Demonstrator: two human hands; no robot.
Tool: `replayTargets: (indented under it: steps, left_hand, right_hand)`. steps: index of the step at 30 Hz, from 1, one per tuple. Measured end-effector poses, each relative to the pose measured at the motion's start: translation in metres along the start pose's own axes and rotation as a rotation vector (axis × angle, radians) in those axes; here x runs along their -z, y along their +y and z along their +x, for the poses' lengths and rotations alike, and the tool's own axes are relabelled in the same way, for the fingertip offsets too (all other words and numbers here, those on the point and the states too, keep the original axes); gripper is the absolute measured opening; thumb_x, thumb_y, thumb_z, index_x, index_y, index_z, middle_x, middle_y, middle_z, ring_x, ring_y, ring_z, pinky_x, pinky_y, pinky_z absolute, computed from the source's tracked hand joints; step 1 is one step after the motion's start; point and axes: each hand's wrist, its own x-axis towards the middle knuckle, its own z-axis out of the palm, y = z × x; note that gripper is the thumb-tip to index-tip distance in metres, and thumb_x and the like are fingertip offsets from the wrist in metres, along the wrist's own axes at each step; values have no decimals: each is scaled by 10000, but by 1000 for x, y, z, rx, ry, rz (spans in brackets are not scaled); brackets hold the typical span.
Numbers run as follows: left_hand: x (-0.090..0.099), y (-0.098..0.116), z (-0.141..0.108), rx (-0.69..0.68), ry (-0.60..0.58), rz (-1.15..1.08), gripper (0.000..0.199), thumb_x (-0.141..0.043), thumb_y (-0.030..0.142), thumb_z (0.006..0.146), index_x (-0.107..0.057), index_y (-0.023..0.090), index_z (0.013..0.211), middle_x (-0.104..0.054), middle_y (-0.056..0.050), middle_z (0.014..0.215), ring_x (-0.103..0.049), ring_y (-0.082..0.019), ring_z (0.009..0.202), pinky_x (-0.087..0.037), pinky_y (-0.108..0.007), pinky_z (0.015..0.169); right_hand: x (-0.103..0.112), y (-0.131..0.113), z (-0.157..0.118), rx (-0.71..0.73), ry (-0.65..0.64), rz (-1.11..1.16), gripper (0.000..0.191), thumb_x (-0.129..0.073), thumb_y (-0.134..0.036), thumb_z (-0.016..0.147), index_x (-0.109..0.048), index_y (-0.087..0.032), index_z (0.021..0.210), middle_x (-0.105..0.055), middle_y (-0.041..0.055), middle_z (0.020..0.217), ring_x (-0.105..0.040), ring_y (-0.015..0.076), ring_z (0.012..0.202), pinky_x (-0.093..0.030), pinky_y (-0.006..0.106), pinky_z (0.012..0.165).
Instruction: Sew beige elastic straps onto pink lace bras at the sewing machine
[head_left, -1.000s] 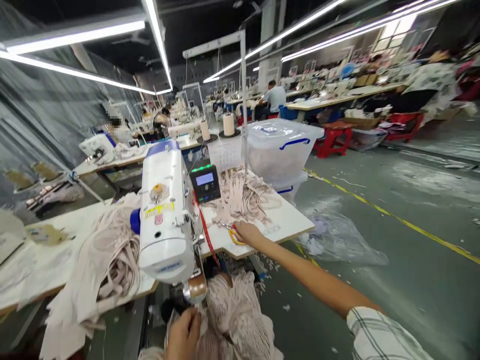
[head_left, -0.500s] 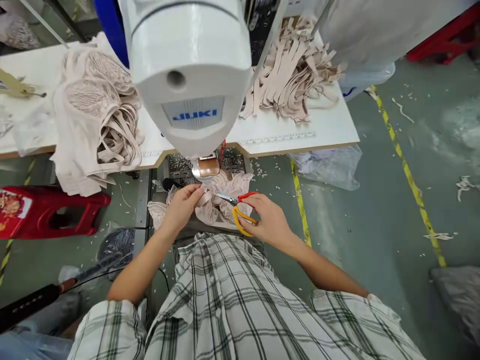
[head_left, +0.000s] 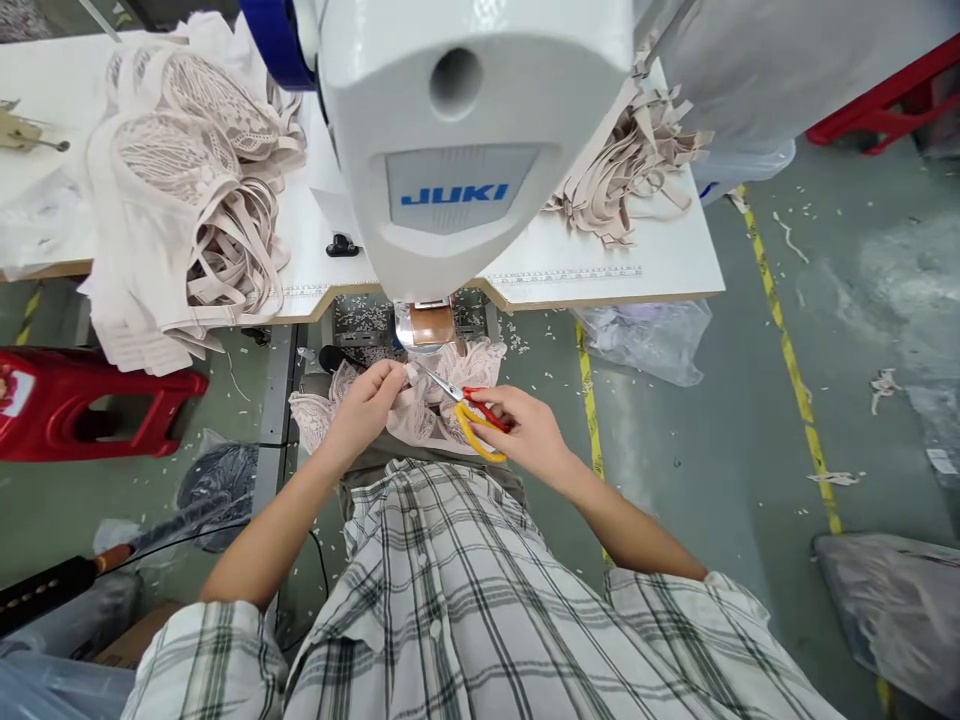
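Observation:
My left hand point(head_left: 366, 405) pinches the edge of a beige lace garment, probably a bra, close under the sewing machine's working end. The lace garment point(head_left: 469, 367) lies spread over my lap, with one part left of my left hand. My right hand point(head_left: 529, 432) has its fingers in the loops of scissors point(head_left: 480, 425) with red and yellow handles. The blades point up and left, and their tips reach the fabric beside my left fingertips. Whether the tips touch the cloth is too small to tell.
A white JUKI sewing machine point(head_left: 465, 150) stands right in front. Lace garments point(head_left: 180, 160) are heaped at the table's left, fabric straps point(head_left: 615, 190) at its right. A red stool point(head_left: 97, 400) is at lower left. Plastic bags point(head_left: 645, 335) hang under the table's right side.
The scissors have gone from more open to nearly closed, with their tips now closer to my left fingertips. My view has shifted, so the sewing machine looks larger and further right.

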Motion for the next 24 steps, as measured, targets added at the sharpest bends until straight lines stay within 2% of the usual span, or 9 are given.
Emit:
replayTargets:
  steps: [2,5,10,16,20,24]
  left_hand:
    - [4,1,0,-6,7,11,337,-473,456,979,-523,205,760,-476,33,667,-420,-116,610,-364,-226,599]
    - [8,0,2,-5,15,24,311,-514,464,963,-602,199,827,-511,27,673,-443,-118,613,-368,-228,591]
    - [8,-3,8,-43,-21,113,309,-539,460,946,-689,191,935,-646,-11,786,-540,-143,683,-406,-238,610]
    - [15,3,9,-47,4,183,275,-528,404,943,-700,192,916,-682,-15,808,-578,-150,695,-425,-237,607]
    - [20,6,9,-25,27,161,289,-559,435,931,-699,185,902,-688,-19,805,-590,-152,712,-444,-235,627]
    - [24,8,11,-5,70,101,288,-572,455,928,-688,192,902,-674,-11,778,-580,-141,673,-439,-229,602]
  right_hand:
    - [-2,1,-4,8,45,19,345,-690,-277,806,-614,-244,1141,-710,60,1120,-659,170,801,-531,295,670]
    - [-8,-2,-1,56,64,19,412,-698,-269,756,-571,-231,1146,-688,84,1153,-658,196,883,-538,318,720]
    - [-19,-11,13,41,26,11,419,-708,-286,743,-579,-231,1138,-685,90,1172,-658,208,903,-544,337,749]
    - [-27,-4,22,-22,-9,70,408,-707,-353,808,-629,-254,1195,-698,71,1199,-685,219,983,-563,352,797]
    - [-29,3,21,-64,-10,98,379,-707,-352,834,-669,-276,1203,-731,51,1142,-699,196,893,-569,344,788]
    - [-27,8,10,-120,38,116,339,-710,-346,832,-703,-267,1161,-749,47,1097,-674,159,749,-563,312,698]
